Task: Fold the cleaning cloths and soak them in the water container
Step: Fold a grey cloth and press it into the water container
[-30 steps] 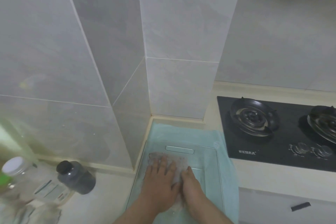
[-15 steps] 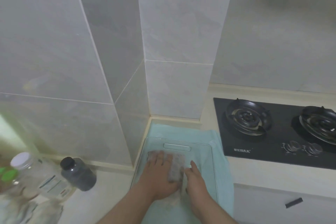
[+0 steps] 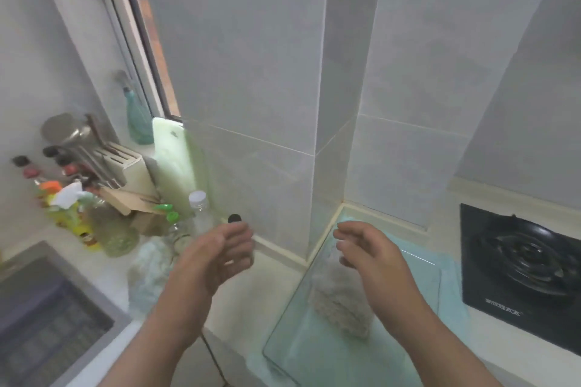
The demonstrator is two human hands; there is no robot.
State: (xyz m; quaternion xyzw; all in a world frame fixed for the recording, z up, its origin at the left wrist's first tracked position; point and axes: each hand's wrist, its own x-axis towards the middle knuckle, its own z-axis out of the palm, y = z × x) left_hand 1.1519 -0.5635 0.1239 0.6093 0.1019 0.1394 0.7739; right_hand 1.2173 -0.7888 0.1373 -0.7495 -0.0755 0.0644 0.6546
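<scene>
A folded grey cleaning cloth [image 3: 341,305] lies inside the clear water container [image 3: 286,339], which stands on a light green towel [image 3: 452,286] beside the tiled column. My right hand [image 3: 367,248] hovers above the container's far end, fingers loosely curled, holding nothing. My left hand [image 3: 217,254] is raised over the counter to the left of the container, fingers relaxed and empty. A crumpled pale cloth [image 3: 151,270] lies on the counter further left, partly hidden by my left arm.
A black gas hob [image 3: 518,270] sits to the right. Left of my hands stand a clear bottle [image 3: 201,214], a dark-capped bottle [image 3: 234,218], a green cutting board [image 3: 176,166], a knife block [image 3: 125,166] and several condiment bottles. A sink [image 3: 47,317] is at the lower left.
Both hands have lifted off the grey cloth and out of the container, the left one swinging to the left. The view has turned left, revealing the sink and bottles.
</scene>
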